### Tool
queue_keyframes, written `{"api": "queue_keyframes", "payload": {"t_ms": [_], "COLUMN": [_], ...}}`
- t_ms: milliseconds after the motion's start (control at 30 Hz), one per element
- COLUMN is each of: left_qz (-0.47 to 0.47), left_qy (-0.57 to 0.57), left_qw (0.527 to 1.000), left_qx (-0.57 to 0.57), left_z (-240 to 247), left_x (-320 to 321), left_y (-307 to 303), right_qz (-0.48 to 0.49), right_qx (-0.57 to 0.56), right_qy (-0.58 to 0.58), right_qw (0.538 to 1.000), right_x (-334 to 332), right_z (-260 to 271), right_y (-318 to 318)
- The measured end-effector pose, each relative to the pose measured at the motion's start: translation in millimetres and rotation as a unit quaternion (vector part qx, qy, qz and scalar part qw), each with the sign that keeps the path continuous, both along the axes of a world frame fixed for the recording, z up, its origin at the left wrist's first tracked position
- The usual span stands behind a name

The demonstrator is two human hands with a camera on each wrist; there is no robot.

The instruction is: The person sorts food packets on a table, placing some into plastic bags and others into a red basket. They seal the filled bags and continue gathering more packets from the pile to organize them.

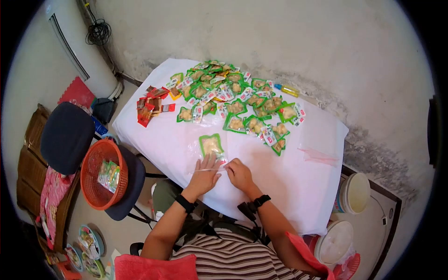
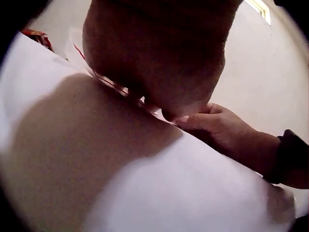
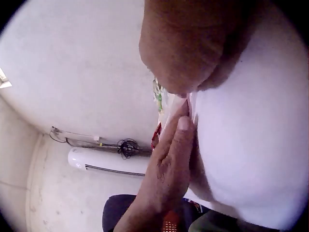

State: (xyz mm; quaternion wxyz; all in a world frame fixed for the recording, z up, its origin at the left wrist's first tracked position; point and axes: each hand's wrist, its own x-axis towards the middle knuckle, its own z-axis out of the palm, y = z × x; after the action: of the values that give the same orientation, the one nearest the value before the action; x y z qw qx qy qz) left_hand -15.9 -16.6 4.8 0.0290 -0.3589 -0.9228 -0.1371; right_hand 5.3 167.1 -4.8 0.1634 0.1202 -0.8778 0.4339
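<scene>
A transparent plastic bag [image 1: 192,148] lies flat near the table's front edge, with a green-edged snack packet [image 1: 211,143] inside it. My left hand [image 1: 205,177] rests on the bag, its fingers extended over the lower part of the packet. Beside it, my right hand [image 1: 239,173] pinches the right end of the bag's near edge between thumb and curled fingers. In the right wrist view, the left hand [image 3: 169,164] lies low along the bag. The left wrist view has the right hand [image 2: 217,123] close by, with its fingertips at the bag's edge.
Behind the bag spreads a pile of green packets [image 1: 235,108], with red packets [image 1: 144,114] to its left. Transparent bags with pink edges [image 1: 318,156] lie at the right. An orange basket [image 1: 88,186] holding filled bags stands on a chair at left. Buckets [image 1: 358,193] stand right of the table.
</scene>
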Motion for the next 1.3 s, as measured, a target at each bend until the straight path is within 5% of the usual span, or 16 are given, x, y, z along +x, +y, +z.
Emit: {"api": "queue_keyframes", "payload": {"t_ms": [200,267,367,433,667,1300], "left_qz": [0.095,0.109,0.112,0.100,0.096,0.087], "left_qy": [0.057,-0.006,-0.014,-0.024,-0.007,0.021], "left_qw": [0.993,0.987,0.978,0.984,0.988,0.996], "left_qx": [0.037,0.119,0.176,0.148,0.121,0.000], "left_z": [-0.4,8.6,5.4,5.6,7.4,0.5], "left_x": [-4.0,12.2,41.6,50.7,62.5,58.5], "left_y": [6.2,5.2,4.4,3.4,1.4,-1.9], "right_qz": [0.002,0.000,-0.022,0.023,0.044,-0.095], "right_qx": [0.007,0.025,0.132,0.230,0.283,0.362], "right_qy": [0.010,0.002,0.105,0.117,0.109,0.052], "right_qw": [1.000,1.000,0.985,0.966,0.952,0.926], "right_x": [11.7,14.5,15.9,11.9,-6.8,-42.6], "right_z": [8.8,18.4,32.4,35.2,22.6,17.2], "right_y": [0.6,-2.6,-15.6,-22.8,-28.0,-30.8]}}
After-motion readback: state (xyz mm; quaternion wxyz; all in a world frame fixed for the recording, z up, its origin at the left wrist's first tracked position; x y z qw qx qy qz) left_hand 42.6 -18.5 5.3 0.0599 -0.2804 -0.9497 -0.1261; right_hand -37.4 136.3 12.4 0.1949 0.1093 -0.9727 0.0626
